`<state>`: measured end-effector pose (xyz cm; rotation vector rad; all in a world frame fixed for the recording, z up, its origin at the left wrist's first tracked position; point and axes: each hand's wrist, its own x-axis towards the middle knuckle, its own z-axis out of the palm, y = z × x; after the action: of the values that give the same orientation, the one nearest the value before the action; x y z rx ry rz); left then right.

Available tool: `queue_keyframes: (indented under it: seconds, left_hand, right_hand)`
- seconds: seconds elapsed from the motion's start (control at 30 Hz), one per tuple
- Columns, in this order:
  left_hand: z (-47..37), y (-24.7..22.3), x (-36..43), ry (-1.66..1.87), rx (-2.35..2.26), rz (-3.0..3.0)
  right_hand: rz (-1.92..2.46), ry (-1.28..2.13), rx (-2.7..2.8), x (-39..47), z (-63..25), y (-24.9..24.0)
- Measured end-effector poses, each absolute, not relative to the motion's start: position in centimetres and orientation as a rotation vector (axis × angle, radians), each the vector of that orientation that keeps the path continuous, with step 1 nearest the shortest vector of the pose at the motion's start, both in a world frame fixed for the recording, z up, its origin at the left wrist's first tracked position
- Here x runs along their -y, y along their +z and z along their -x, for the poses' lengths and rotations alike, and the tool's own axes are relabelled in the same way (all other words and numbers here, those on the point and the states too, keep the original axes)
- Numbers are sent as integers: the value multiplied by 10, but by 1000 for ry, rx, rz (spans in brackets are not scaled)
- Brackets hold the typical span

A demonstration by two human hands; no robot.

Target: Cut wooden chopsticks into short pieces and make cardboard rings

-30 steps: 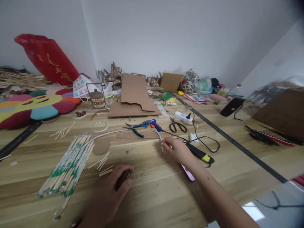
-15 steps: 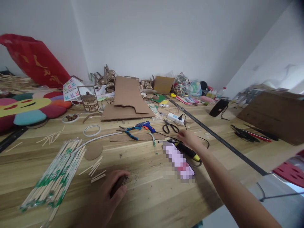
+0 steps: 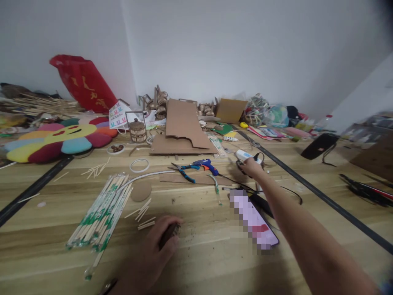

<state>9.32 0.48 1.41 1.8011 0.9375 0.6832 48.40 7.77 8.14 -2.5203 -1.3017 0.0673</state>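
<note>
My left hand [image 3: 162, 241] is closed around a small dark-brown piece [image 3: 168, 237] with a slatted end, held low over the table; most of it is hidden by the fingers. Stretched out to the far right, my right hand [image 3: 251, 167] has its fingers closed on the dark handles of the scissors [image 3: 239, 164], just in front of a white power strip [image 3: 244, 155]. The fingers cover much of the scissors. Left of that hand lie a blue glue gun [image 3: 209, 166] and blue-handled pliers [image 3: 187, 174]. A phone [image 3: 254, 221] with a blurred surface rests below the right forearm.
Bundled sticks in green-and-clear wrappers [image 3: 100, 215] lie at left beside loose short sticks and a cardboard disc [image 3: 141, 191]. Cardboard sheets [image 3: 184, 127] and a small slatted bucket [image 3: 138, 131] stand behind. A black speaker [image 3: 319, 146] is at right.
My right hand has reached forward from beside the black-and-yellow tool to the scissors and closed on them. The view has swung right. My left hand keeps the brown piece.
</note>
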Motion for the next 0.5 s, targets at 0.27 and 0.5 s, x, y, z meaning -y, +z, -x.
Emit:
queue_keyframes:
  seconds: [0.27,0.5]
  left_hand:
    - [-93,17,0,942,-905,-1920]
    - [-85,13,3,1186,-875,-2069]
  right_hand:
    - [1462,-28,1928,1,-365,66]
    - [1216,-312,2084,28,-303,29]
